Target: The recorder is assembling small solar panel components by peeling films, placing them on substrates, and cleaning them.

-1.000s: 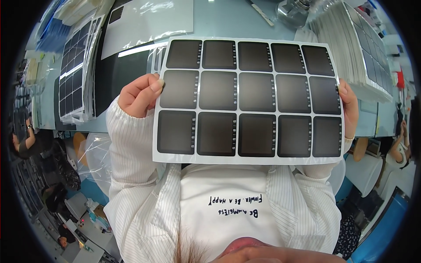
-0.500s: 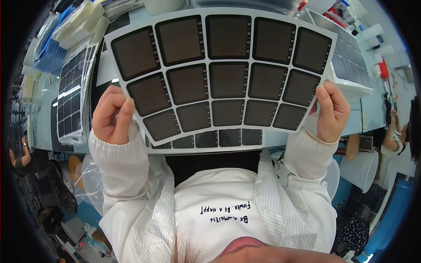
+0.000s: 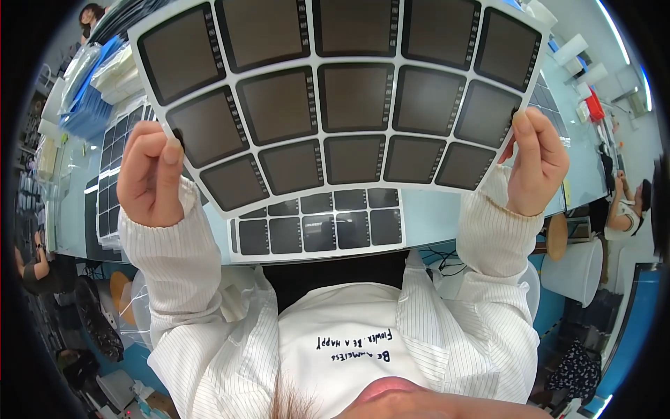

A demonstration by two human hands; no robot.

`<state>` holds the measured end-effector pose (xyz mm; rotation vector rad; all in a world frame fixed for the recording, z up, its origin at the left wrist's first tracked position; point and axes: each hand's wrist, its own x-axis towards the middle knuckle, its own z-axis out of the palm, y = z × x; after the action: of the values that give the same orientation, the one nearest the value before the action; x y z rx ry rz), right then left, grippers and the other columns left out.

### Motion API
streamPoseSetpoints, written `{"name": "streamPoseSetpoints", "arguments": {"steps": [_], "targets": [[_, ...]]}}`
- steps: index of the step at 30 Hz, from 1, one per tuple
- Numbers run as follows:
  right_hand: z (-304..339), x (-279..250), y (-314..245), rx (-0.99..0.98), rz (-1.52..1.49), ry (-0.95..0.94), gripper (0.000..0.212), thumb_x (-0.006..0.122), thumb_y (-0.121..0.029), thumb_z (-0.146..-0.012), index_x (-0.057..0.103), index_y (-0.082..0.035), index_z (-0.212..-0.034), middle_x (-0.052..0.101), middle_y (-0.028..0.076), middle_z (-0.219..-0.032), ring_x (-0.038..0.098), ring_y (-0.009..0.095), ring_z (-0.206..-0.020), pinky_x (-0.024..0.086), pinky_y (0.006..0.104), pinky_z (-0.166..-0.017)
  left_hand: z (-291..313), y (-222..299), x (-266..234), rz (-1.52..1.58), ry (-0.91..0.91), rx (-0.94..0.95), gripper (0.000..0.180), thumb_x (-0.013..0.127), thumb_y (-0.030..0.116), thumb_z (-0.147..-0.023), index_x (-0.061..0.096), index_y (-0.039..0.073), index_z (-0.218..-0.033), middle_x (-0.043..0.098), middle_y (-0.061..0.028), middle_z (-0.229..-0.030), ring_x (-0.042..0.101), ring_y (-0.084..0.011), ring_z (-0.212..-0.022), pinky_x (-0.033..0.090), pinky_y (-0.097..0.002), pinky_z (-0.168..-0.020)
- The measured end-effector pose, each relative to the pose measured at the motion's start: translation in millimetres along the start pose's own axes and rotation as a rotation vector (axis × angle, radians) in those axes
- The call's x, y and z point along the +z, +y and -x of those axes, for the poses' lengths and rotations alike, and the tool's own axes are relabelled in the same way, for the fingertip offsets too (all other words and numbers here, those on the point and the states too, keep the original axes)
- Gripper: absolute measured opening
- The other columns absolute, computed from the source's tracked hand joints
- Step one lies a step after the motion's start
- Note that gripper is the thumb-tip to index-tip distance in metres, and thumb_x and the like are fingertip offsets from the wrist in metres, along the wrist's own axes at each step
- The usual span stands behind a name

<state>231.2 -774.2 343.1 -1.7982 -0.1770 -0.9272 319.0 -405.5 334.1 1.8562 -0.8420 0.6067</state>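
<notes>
Raised above the table is a white-bordered sheet of dark square panels, set out in three rows, each panel with small marks along one edge. My left hand pinches its left edge between thumb and fingers. On the opposite edge, my right hand has a matching pinch. The sheet bows slightly between the two hands. Beneath it, a second sheet of dark panels lies flat at the table's near edge, its far part hidden by the raised one.
A stack of similar panel sheets lies on the left of the glass-topped table. Behind it are blue and cream bundles. More panel sheets lie at the far right, near a red object. Other people sit at both sides.
The held sheet has risen and appears larger, tilting a little. Both hands have moved up slightly and apart, and more of the sheet lying on the table shows.
</notes>
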Motion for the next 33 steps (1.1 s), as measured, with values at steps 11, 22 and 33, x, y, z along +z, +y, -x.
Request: {"name": "streamPoseSetpoints", "arguments": {"steps": [11, 22, 33], "targets": [[-18, -7, -12, -0.068, 0.026, 0.020, 0.017, 0.055, -0.010, -0.088, 0.061, 0.004, -0.094, 0.056, 0.002, -0.072, 0.045, 0.005, -0.056, 0.034, 0.0174, -0.046, -20, 6, -6, 0.029, 0.036, 0.069, 0.011, 0.052, 0.008, -0.088, 0.052, -0.001, -0.081, 0.048, -0.0032, -0.080, 0.037, -0.0075, -0.062, 0.029, -0.0195, -0.058], [-32, -19, -24, -0.049, -0.010, 0.061, 0.013, 0.058, -0.009, -0.085, 0.063, 0.002, -0.088, 0.057, 0.002, -0.067, 0.049, 0.006, -0.053, 0.038, 0.0168, -0.046, -42, -1, 6, 0.025, -0.047, 0.098, 0.010, 0.049, 0.003, -0.087, 0.050, -0.003, -0.080, 0.043, -0.0034, -0.076, 0.035, -0.0079, -0.062, 0.028, -0.0198, -0.057], [-35, -64, -6, 0.041, 0.166, 0.087, 0.015, 0.059, -0.012, -0.085, 0.063, 0.002, -0.085, 0.056, -0.001, -0.066, 0.047, 0.005, -0.056, 0.036, 0.0176, -0.050, -71, -5, 74, 0.154, -0.189, 0.117, 0.012, 0.049, 0.002, -0.088, 0.048, -0.003, -0.077, 0.043, -0.0040, -0.076, 0.037, -0.0088, -0.064, 0.029, -0.0200, -0.058]]}}
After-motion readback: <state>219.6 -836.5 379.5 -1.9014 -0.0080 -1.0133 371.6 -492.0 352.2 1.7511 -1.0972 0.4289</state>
